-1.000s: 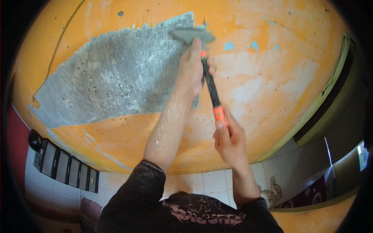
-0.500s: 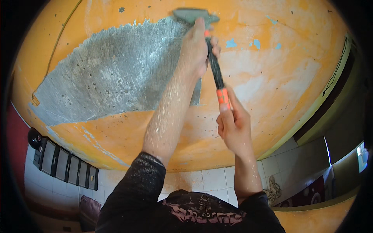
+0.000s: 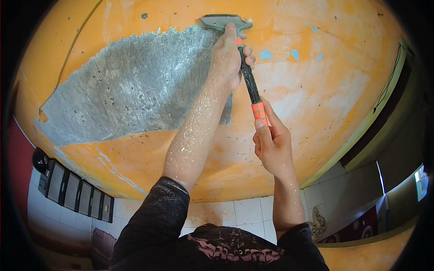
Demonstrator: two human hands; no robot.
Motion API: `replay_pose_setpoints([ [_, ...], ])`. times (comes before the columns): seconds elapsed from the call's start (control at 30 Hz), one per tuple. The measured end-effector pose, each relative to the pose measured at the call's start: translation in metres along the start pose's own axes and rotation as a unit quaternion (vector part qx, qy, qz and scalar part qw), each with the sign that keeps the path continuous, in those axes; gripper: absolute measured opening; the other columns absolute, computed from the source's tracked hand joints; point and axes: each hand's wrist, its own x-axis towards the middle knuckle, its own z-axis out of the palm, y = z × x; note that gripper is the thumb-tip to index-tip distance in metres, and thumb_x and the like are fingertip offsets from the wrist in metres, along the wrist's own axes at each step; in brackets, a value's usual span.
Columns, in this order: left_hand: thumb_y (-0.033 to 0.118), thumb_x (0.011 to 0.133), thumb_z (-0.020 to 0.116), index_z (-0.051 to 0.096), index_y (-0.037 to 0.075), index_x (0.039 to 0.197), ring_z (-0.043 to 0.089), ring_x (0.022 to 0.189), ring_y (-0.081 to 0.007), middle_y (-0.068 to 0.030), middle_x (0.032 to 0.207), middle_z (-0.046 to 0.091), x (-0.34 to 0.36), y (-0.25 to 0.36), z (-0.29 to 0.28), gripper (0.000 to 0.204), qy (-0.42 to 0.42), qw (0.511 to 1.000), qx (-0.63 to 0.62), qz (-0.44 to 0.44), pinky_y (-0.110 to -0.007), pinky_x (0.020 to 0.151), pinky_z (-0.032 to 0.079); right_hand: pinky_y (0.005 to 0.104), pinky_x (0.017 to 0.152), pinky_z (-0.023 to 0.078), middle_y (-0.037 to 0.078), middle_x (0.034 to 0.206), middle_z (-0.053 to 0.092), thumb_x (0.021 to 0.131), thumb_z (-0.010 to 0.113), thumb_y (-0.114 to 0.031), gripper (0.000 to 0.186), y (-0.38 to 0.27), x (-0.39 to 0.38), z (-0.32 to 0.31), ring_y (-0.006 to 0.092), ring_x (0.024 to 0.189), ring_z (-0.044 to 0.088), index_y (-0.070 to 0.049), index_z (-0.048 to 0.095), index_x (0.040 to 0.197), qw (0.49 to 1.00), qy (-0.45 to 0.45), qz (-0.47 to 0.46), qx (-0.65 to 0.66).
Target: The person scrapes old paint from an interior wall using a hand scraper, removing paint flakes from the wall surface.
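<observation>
Head view: the left hand (image 3: 228,61) grips the scraper (image 3: 249,77) behind its blade (image 3: 220,21), the right hand (image 3: 274,147) its near end; blade at the far edge of the grey patch (image 3: 126,86).

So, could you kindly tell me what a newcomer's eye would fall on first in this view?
First, probably, the large bare grey patch across the upper left of the orange wall. Next, the long-handled scraper at the patch's upper right end, gripped by the left fingers near the top and the right fingers lower down. Pale flecks on the left forearm, mid-picture, would also stand out.
</observation>
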Motion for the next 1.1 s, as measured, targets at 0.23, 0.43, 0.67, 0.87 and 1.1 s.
replay_pose_setpoints([
  [0.23,0.057,0.104,0.041,0.048,0.004,0.115,0.045,0.053,-0.0117,-0.0003,0.065,0.044,-0.023,-0.028,-0.014,0.054,0.021,0.998,-0.004,-0.056,-0.028,0.051,0.040,0.0197,0.051,0.035,-0.007,0.073,0.042,0.105,0.049,-0.025,0.051,0.042,-0.020,0.002,0.0016,0.058,0.038,-0.010,0.040,0.152,1.000,0.015,-0.005,0.002],
  [0.43,0.055,0.104,0.042,0.047,0.003,0.115,0.045,0.054,-0.0125,-0.0008,0.065,0.044,0.007,0.001,0.011,0.053,0.005,1.000,0.016,0.010,-0.028,0.050,0.040,0.0198,0.050,0.034,-0.006,0.073,0.043,0.105,0.049,-0.026,0.051,-0.001,0.006,-0.004,0.0018,0.058,0.038,-0.010,0.040,0.152,1.000,0.011,-0.026,-0.009],
  [0.67,0.055,0.104,0.043,0.051,0.006,0.114,0.046,0.052,-0.0136,-0.0017,0.066,0.046,-0.050,-0.054,-0.050,0.051,0.042,0.997,0.001,-0.062,-0.029,0.050,0.041,0.0215,0.061,0.037,-0.004,0.077,0.045,0.105,0.049,-0.025,0.051,0.077,-0.038,0.013,0.0048,0.067,0.040,-0.006,0.040,0.152,0.999,0.014,-0.006,-0.030],
  [0.87,0.056,0.104,0.041,0.051,0.007,0.113,0.047,0.053,-0.0141,-0.0017,0.066,0.047,-0.057,-0.053,-0.065,0.051,0.039,0.993,-0.020,-0.111,-0.030,0.052,0.042,0.0215,0.064,0.038,-0.002,0.081,0.049,0.105,0.049,-0.022,0.050,0.089,-0.046,0.022,0.0051,0.071,0.041,-0.004,0.041,0.150,0.998,0.038,-0.002,-0.047],
  [1.1,0.056,0.104,0.040,0.051,0.008,0.112,0.047,0.054,-0.0154,-0.0017,0.065,0.047,-0.044,-0.032,-0.061,0.050,-0.001,0.996,-0.024,-0.091,-0.031,0.053,0.042,0.0205,0.060,0.037,-0.005,0.076,0.045,0.105,0.049,-0.023,0.050,0.073,-0.032,0.035,0.0042,0.066,0.040,-0.004,0.040,0.151,0.997,0.046,-0.011,-0.064],
])
